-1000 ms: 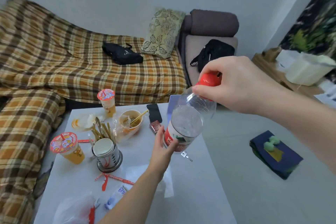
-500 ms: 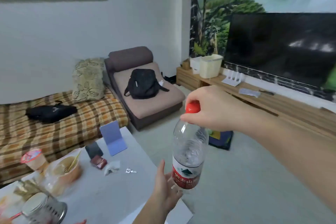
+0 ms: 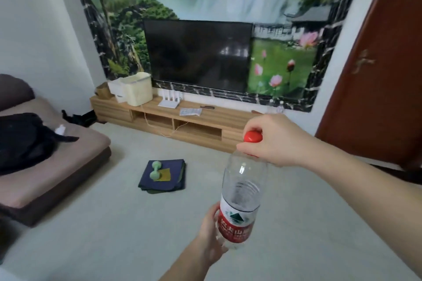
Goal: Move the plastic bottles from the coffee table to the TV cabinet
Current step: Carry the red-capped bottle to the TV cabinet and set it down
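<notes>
A clear plastic bottle [image 3: 242, 191] with a red cap and a red label hangs upright in front of me, over the floor. My right hand [image 3: 271, 141] pinches it at the neck, just under the cap. My left hand [image 3: 211, 237] cups its base from the left. The low wooden TV cabinet [image 3: 219, 116] runs along the far wall under the black TV, well beyond the bottle. The coffee table is out of view.
On the cabinet top stand a cream bin [image 3: 137, 89], a white router [image 3: 170, 100] and some papers. A navy mat with a green dumbbell [image 3: 156, 171] lies on the floor. A brown seat with a black bag [image 3: 22, 141] sits left. A dark door [image 3: 383, 64] is right.
The view has swung right from the coffee table and sofa to face the TV cabinet. Both hands keep the same hold on the bottle, which is now carried over the floor.
</notes>
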Demonstrator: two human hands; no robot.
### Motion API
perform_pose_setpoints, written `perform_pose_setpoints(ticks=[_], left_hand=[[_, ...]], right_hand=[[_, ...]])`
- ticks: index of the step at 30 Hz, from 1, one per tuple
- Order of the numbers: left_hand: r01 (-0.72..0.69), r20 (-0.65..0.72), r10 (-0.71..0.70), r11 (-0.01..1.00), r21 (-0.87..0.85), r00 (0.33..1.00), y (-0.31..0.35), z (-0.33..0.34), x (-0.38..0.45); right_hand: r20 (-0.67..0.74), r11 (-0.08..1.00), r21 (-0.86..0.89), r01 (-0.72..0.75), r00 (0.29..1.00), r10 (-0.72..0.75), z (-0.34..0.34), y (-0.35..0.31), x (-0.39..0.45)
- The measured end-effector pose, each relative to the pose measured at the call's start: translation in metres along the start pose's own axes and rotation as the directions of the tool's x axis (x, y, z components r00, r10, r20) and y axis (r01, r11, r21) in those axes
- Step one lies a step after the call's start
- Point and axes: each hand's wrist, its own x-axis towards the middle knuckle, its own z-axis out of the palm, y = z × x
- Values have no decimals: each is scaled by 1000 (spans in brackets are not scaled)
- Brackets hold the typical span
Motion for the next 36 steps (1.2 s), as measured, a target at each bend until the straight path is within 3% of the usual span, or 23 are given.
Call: perform_pose_setpoints(ticks=[9, 16, 23, 29, 36], left_hand=[[64, 203, -75, 996, 60, 976, 80, 97, 159], [48, 251, -78, 991, 122, 965, 156, 150, 257], [36, 239, -66, 991, 128, 969, 227, 208, 365], [14, 181, -35, 993, 114, 983, 291, 263, 454], [-4, 206, -8, 998, 57, 979, 375, 316, 547]], right_hand=[[-14, 982, -84, -172, 985, 171, -13, 130, 119], [-107, 975, -20, -223, 970, 219, -29, 210, 204], [-141, 973, 49, -224, 963, 229, -31, 318, 301], [-87, 970, 112, -214, 971, 224, -38, 417, 402], [-61, 976, 103, -190, 979, 197, -57, 488, 524]])
